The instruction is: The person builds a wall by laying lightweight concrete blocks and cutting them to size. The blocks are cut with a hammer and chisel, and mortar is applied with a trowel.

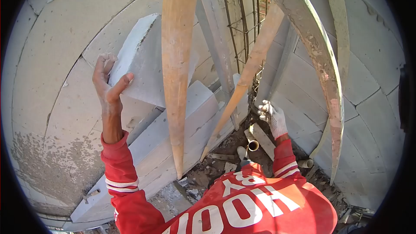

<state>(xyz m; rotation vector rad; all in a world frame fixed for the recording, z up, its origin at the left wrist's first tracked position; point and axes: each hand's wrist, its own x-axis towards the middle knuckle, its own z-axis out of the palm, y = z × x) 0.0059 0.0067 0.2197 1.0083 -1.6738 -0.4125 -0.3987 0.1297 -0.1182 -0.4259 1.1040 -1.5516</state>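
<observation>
My left hand [112, 78], bare and dusty, grips the left edge of a large pale grey concrete block [145, 67]. The thumb lies on the block's near face and the fingers curl at its edge. The block is tilted above a lower course of blocks [186, 112], partly hidden behind a wooden pole [177, 60]. My right hand [273, 118], in a white glove, is near the right-hand wall, away from the block. Its fingers are loosely bent and apart, with nothing visible in them.
A slanted pole [249, 71] and a curved timber [318, 56] cross the space ahead. Steel rebar [245, 21] stands in the corner between block walls. Below lie a plank [263, 141], a pipe end [253, 145] and rubble.
</observation>
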